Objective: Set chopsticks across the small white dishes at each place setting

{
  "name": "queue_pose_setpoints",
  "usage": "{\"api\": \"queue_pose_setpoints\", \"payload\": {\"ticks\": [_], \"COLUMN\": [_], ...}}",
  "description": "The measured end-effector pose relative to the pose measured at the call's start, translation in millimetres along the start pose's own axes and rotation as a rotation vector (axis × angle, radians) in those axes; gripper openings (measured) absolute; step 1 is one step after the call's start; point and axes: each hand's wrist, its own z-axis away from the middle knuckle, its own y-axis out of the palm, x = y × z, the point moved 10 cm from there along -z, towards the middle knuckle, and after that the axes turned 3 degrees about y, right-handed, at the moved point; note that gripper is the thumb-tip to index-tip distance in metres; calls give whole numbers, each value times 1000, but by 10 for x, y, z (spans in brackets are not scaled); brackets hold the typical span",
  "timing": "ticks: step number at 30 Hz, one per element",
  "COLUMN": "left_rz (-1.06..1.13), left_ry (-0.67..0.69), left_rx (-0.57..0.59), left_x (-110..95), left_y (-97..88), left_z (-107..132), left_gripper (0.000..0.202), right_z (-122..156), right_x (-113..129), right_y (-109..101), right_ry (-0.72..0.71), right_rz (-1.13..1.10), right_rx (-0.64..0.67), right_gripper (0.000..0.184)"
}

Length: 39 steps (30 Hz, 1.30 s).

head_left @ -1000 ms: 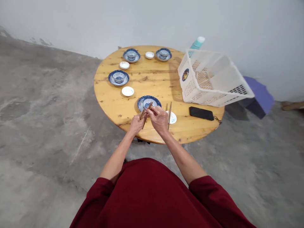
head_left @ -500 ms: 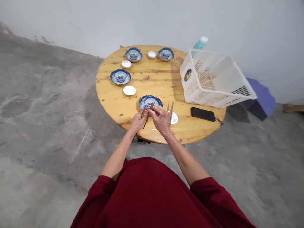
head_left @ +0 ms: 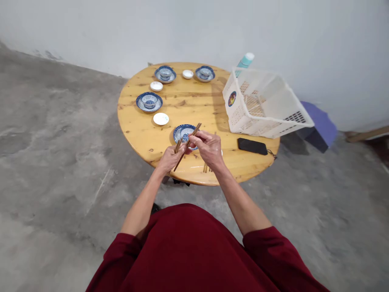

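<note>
Brown chopsticks (head_left: pixel 180 158) slant between my two hands, above the near edge of the round wooden table. My left hand (head_left: pixel 170 158) is closed round some chopsticks, their tips poking up past the thumb. With fingers pinched, my right hand (head_left: pixel 210 149) holds the upper part of the slanting chopsticks. Just beyond the hands sits a blue-and-white plate with a bowl (head_left: pixel 178 133), partly covered by them. More chopsticks (head_left: pixel 205 168) lie on the table under my right wrist. A small white dish beside them is almost wholly hidden by that hand.
White plastic basket (head_left: pixel 258 121) stands at the table's right, a teal bottle (head_left: pixel 245 61) behind it. A black phone (head_left: pixel 252 146) lies in front. Blue plates with bowls (head_left: pixel 149 102) and white dishes (head_left: pixel 161 119) line the left and far sides. A purple umbrella (head_left: pixel 319 121) is beyond the table.
My right hand has drawn slightly right and away from the left, and the chopsticks in it now stick out further upward. The whole view has shifted a little.
</note>
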Motion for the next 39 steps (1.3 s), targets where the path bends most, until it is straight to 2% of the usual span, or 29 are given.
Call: {"api": "queue_pose_setpoints", "payload": {"ticks": [3,6,9,13,16,20,22,25,27,31,34,39], "left_rz": [62,147,353,579,497,218,117,71,68,37,-13,-86], "left_ry": [-120,-220,-314,-404,-396,-377,-383,-407,-431,-465,-502,-587], "left_rx": [66,159,240,244,206,114,67,-19,-64,-128,-174,-196], "left_x": [39,48,58,76,22,-89,-101,-31,46,153,222,389], "left_y": [8,35,92,128,38,-226,-346,-489,-562,-727,-882,-1101], "left_z": [184,432,687,907,933,900,912,996,1086,1256,1367,1524], "left_gripper": [88,80,71,70,72,71,72,75,76,69,66,61], "right_z": [-11,-35,-68,-124,-174,-235,-242,-222,-210,-190,-186,-174], "right_x": [65,39,12,64,82,-8,-97,-250,-345,-599,-773,-940], "right_y": [-36,-16,-32,-49,-39,-44,-22,25,65,209,386,698], "right_ry": [34,111,174,179,188,241,292,379,419,503,514,554], "right_rz": [-82,-206,-342,-452,-474,-519,-535,-534,-534,-534,-550,-599], "right_rx": [25,108,149,164,145,39,-14,-88,-126,-167,-168,-186], "right_gripper": [67,78,88,93,94,94,84,52,38,35,37,36]}}
